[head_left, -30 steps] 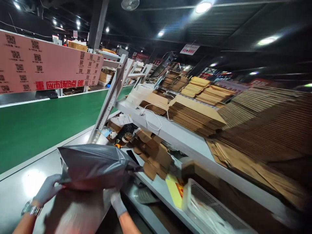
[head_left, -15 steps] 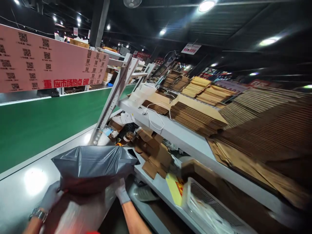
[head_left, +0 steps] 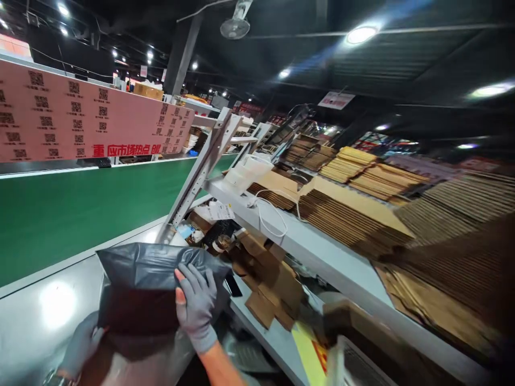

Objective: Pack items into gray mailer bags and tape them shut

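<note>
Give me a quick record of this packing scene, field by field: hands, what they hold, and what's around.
left hand: gloved, grips the lower left edge of the grey bag
right hand: gloved, fingers spread flat on the bag's right side
bag: grey plastic mailer, bulging, held over the grey table
left of table: green conveyor
right: shelf with stacks of flat cardboard
under shelf: loose cardboard pieces

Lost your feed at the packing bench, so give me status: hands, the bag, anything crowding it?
Right hand flat on grey poly bag. Left hand grips its lower left edge. Loose cardboard pieces lie close at right, not touching.
</note>
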The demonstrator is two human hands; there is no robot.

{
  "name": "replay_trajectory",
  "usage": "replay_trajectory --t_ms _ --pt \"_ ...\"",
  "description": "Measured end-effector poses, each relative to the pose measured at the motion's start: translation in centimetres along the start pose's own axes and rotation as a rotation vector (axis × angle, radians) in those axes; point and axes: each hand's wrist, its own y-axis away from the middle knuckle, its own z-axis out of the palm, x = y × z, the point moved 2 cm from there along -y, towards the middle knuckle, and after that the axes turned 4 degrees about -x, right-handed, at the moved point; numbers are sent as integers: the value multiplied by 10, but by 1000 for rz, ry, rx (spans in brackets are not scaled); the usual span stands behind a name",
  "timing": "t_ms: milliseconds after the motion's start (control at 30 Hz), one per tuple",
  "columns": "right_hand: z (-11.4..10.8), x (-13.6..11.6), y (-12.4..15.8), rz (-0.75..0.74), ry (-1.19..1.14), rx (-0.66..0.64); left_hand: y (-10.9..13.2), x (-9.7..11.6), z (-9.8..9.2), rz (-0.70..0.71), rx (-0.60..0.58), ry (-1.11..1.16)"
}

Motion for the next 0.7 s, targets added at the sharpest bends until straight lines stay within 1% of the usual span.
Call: replay_trajectory --t_ms 67,133,200,267,333,367,433,500,567,633,700 --pt "16 14 -31 25 -63 3 -6 12 2 2 26 22" --pt "37 31 -65 51 -109 -43 -13 31 1 -7 57 26" --pt "63 45 -101 89 -111 -168 -22 52 0 -15 95 -1" --pt "92 52 -138 128 -61 -348 -31 68 -1 -34 144 -36" --pt "121 53 -172 148 -2 -524 -37 80 -2 -75 187 -83" --pt "135 51 -186 142 11 -590 -38 84 -1 -108 202 -113" --pt "163 44 -205 99 -16 -676 -37 91 0 -199 208 -182" --pt "192 34 -210 26 -86 -733 -31 99 4 -324 196 -252" --pt "219 22 -200 -47 -157 -804 -20 106 10 -471 189 -299" --pt "240 11 -177 -99 -220 -886 -5 108 21 -632 173 -319" --pt "250 3 -145 -112 -271 -941 15 105 38 -754 148 -312"
